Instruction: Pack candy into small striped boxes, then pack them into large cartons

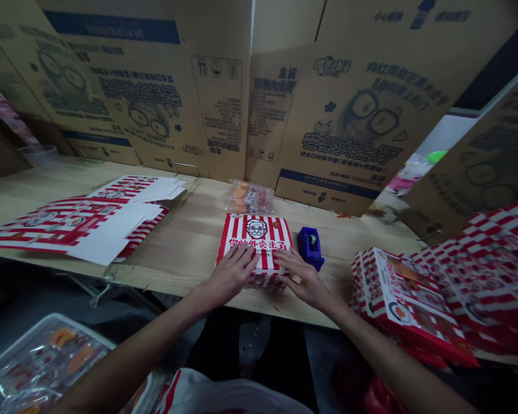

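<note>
A red-and-white striped food box [254, 241] with a printed cartoon face lies on the wooden table [190, 247]. My left hand [232, 275] rests flat on its lower left part, fingers spread. My right hand [304, 278] lies on its lower right part, with the fingertips on the box near the front. Neither hand visibly grips it. The lower front of the box is partly hidden by my hands. A blue tape dispenser [311, 248] stands just to the right of the box, close to my right hand.
Flat striped box blanks [82, 221] lie at the table's left. A stack of printed striped boxes [410, 299] fills the right. A clear bag of small items [250, 196] sits behind the box. Cardboard sheets [328, 109] stand along the back. A plastic tray [43, 362] sits low at left.
</note>
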Available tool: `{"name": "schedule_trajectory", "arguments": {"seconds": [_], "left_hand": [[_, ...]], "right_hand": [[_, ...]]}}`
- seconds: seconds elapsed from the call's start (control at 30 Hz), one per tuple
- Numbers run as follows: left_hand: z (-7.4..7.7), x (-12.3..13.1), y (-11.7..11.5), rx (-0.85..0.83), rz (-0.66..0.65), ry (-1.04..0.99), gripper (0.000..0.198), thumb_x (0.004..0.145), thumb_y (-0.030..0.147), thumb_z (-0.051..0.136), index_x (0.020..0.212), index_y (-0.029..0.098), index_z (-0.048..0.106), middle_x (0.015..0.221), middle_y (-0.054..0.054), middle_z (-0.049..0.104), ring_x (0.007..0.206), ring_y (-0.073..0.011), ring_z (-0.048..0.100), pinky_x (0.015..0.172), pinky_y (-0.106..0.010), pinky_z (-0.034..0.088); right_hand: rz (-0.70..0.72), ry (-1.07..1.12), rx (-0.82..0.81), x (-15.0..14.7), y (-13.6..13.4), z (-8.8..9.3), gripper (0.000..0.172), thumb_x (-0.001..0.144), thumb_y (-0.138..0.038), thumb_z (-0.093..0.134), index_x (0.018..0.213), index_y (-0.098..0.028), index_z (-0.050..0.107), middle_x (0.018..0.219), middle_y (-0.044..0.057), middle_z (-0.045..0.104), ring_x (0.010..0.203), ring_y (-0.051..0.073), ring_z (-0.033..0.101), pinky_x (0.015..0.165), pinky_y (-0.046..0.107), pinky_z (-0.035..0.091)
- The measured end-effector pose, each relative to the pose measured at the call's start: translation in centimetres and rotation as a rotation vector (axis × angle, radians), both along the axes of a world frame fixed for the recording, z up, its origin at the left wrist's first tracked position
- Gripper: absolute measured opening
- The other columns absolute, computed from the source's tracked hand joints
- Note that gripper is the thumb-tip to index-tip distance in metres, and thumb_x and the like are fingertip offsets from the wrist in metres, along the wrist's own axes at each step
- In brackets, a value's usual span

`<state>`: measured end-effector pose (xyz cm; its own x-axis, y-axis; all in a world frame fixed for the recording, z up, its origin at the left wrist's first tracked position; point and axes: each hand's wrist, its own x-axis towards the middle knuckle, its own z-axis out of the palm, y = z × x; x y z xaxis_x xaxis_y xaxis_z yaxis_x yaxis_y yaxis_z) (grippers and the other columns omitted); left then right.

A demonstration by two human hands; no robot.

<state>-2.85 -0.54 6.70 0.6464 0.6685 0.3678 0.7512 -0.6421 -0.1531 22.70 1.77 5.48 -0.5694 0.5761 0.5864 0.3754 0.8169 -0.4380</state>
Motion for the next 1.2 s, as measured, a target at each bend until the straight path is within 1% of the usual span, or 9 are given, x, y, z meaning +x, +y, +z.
{"name": "schedule_trajectory", "arguments": {"seconds": [0.1, 0.17, 0.33, 0.43, 0.57, 0.73, 0.83, 1.0, 1.2], "left_hand": [[-0.7, -0.1, 0.1, 0.030, -0.019, -0.026, 0.048, 0.089, 0.029, 0.058, 0.132, 0.011, 0.047, 0.134, -0.018, 0.055, 0.128, -0.0322, 0.048, 0.107, -0.048, 0.036], [-0.7, -0.4, 0.1, 0.032, -0.035, -0.051, 0.050, 0.088, 0.033, 0.059, 0.132, 0.011, 0.047, 0.134, -0.018, 0.055, 0.128, -0.0330, 0.047, 0.106, -0.049, 0.037], [1.1, 1.4, 0.6, -0.060, -0.017, -0.132, 0.046, 0.087, 0.044, 0.058, 0.117, 0.010, 0.056, 0.121, -0.021, 0.060, 0.119, -0.0341, 0.052, 0.099, -0.050, 0.042], [2.3, 4.3, 1.6, -0.116, -0.076, -0.107, 0.036, 0.090, 0.038, 0.055, 0.115, 0.012, 0.055, 0.121, -0.018, 0.059, 0.118, -0.0320, 0.052, 0.098, -0.047, 0.043], [3.0, 7.3, 3.2, -0.146, -0.260, -0.024, 0.033, 0.089, 0.023, 0.055, 0.121, 0.018, 0.051, 0.134, -0.014, 0.052, 0.127, -0.0306, 0.045, 0.102, -0.051, 0.038], [3.5, 7.7, 4.1, -0.201, -0.333, 0.052, 0.020, 0.085, 0.018, 0.057, 0.104, 0.021, 0.058, 0.128, -0.011, 0.057, 0.125, -0.0303, 0.047, 0.101, -0.054, 0.038], [3.6, 7.4, 3.9, -0.190, -0.352, 0.080, 0.020, 0.086, 0.018, 0.056, 0.106, 0.022, 0.059, 0.126, -0.011, 0.059, 0.126, -0.0305, 0.047, 0.103, -0.055, 0.036], [1.4, 5.4, 2.3, -0.071, -0.242, 0.060, 0.044, 0.093, 0.033, 0.049, 0.132, 0.013, 0.047, 0.142, -0.017, 0.049, 0.135, -0.0293, 0.040, 0.109, -0.048, 0.032], [-2.3, 0.2, -0.1, 0.166, -0.057, -0.071, 0.043, 0.093, 0.019, 0.047, 0.135, 0.011, 0.047, 0.135, -0.019, 0.055, 0.132, -0.0313, 0.045, 0.109, -0.050, 0.037]], "right_hand": [[-0.089, 0.073, 0.005, 1.0, -0.1, -0.3, 0.056, 0.083, -0.024, 0.070, 0.135, -0.022, 0.051, 0.142, 0.015, 0.048, 0.136, 0.029, 0.039, 0.109, 0.055, 0.038], [-0.117, 0.093, -0.023, 1.5, -0.4, -0.6, 0.057, 0.082, -0.026, 0.070, 0.135, -0.023, 0.051, 0.140, 0.015, 0.051, 0.135, 0.029, 0.041, 0.109, 0.054, 0.039], [-0.179, 0.144, -0.097, 0.9, -1.3, -2.1, 0.066, 0.081, -0.026, 0.071, 0.141, -0.022, 0.044, 0.143, 0.016, 0.046, 0.135, 0.030, 0.042, 0.110, 0.050, 0.040], [-0.248, 0.176, -0.063, 0.0, -1.5, -3.4, 0.073, 0.082, -0.021, 0.068, 0.146, -0.021, 0.033, 0.145, 0.016, 0.044, 0.135, 0.029, 0.041, 0.111, 0.050, 0.038], [-0.348, 0.223, -0.048, -0.5, -1.7, -4.5, 0.082, 0.082, -0.019, 0.065, 0.150, -0.019, 0.020, 0.147, 0.018, 0.038, 0.136, 0.030, 0.039, 0.111, 0.049, 0.038], [-0.403, 0.217, -0.009, -0.4, -1.7, -4.6, 0.081, 0.080, -0.021, 0.065, 0.148, -0.016, 0.022, 0.143, 0.019, 0.041, 0.132, 0.031, 0.043, 0.108, 0.050, 0.042], [-0.397, 0.191, 0.028, -0.4, -1.6, -4.2, 0.081, 0.079, -0.021, 0.064, 0.148, -0.016, 0.023, 0.142, 0.019, 0.044, 0.131, 0.031, 0.045, 0.106, 0.050, 0.044], [-0.325, 0.139, 0.175, 0.2, -1.6, -3.6, 0.064, 0.084, -0.017, 0.061, 0.143, -0.023, 0.038, 0.139, 0.016, 0.050, 0.134, 0.030, 0.042, 0.104, 0.053, 0.045], [-0.228, 0.052, 0.247, 0.0, -1.9, -3.5, 0.058, 0.089, -0.014, 0.056, 0.143, -0.025, 0.040, 0.131, 0.012, 0.060, 0.128, 0.028, 0.050, 0.100, 0.053, 0.049]]}}
